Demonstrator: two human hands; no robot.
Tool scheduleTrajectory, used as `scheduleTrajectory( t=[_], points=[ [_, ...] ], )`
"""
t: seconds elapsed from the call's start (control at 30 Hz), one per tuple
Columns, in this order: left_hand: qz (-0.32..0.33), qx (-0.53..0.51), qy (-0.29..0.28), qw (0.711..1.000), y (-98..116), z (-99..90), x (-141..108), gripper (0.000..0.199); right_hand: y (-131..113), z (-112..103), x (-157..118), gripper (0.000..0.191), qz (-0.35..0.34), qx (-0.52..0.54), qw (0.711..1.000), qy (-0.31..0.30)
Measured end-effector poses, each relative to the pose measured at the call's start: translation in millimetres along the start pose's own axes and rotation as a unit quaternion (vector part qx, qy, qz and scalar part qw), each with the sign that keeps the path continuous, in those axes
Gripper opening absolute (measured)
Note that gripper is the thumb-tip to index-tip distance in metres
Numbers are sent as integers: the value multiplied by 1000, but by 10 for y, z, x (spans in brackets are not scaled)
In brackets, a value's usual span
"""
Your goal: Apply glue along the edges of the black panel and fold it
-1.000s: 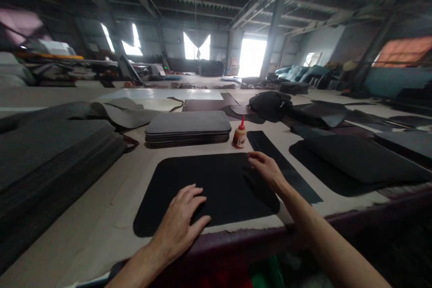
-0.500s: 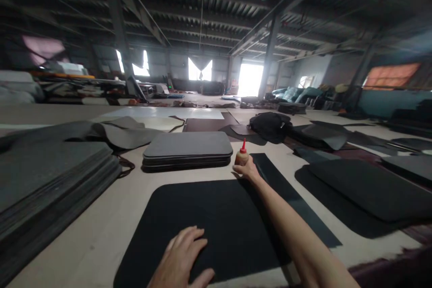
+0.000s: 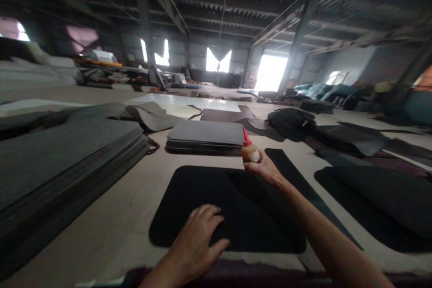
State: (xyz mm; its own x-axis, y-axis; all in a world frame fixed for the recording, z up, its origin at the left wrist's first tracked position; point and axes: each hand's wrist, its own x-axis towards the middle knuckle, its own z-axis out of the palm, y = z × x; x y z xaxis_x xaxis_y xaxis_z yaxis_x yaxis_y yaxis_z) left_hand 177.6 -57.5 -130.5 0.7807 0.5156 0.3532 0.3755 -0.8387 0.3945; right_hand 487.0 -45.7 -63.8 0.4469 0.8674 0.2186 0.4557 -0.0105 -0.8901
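My right hand (image 3: 265, 168) grips a glue bottle (image 3: 249, 153) with a red pointed nozzle and a yellowish-brown body. The bottle stands nearly upright, tilted slightly left, above the far edge of a black rounded sheet (image 3: 232, 207). That sheet lies flat on the pale table in front of me. Over its near left part is my left hand (image 3: 202, 234), fingers spread and holding nothing. Just beyond the sheet sits a stack of grey rounded pads (image 3: 205, 132).
On the left rises a tall stack of dark grey sheets (image 3: 67, 162). A dark strip (image 3: 303, 189) lies right of the black sheet, with more black rounded pieces (image 3: 381, 202) farther right. A black bundle (image 3: 290, 121) rests toward the back.
The glue bottle has been lifted off the table in my right hand and brought nearer. My view has turned left, and more of the table's near edge shows.
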Motion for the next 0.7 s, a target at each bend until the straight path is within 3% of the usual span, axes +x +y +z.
scheduleTrajectory(
  t=[0.1,0.3,0.5,0.7],
  points=[
    [10,-26,-10,1000,97,-57,-3,42,-232,86,-354,62,-12,4,995,-103],
    [54,4,-25,998,74,-97,10,42,-616,284,-864,61,-40,-28,990,-134],
    [93,48,-48,993,177,-218,-232,30,-660,421,-957,63,-64,-88,982,-156],
    [42,56,29,997,135,-222,-618,39,-715,554,-1036,62,0,66,981,-180]
  ],
)
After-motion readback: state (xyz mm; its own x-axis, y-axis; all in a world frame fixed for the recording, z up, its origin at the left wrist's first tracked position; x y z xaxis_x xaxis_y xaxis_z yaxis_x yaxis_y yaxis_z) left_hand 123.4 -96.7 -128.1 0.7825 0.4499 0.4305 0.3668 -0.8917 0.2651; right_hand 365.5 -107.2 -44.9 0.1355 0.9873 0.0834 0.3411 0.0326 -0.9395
